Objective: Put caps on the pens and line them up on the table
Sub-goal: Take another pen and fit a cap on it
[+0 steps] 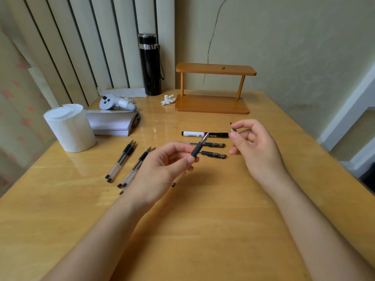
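Observation:
My left hand (162, 169) grips an uncapped gel pen (199, 146) by its black grip, with the metal tip pointing up and right. My right hand (255, 147) pinches a small pen cap (232, 128) between thumb and forefinger, a little to the right of the tip and apart from it. Two capped gel pens (215, 149) lie side by side on the wooden table (203, 230) behind my hands, and a white marker (205, 134) lies beyond them. Several uncapped pens (119, 162) lie to the left, partly hidden by my left hand.
A roll of white paper (70, 128), a stack of paper (113, 122) and a grey controller (116, 102) sit at the back left. A black flask (150, 63), a crumpled tissue (167, 99) and a small wooden shelf (213, 88) stand by the wall.

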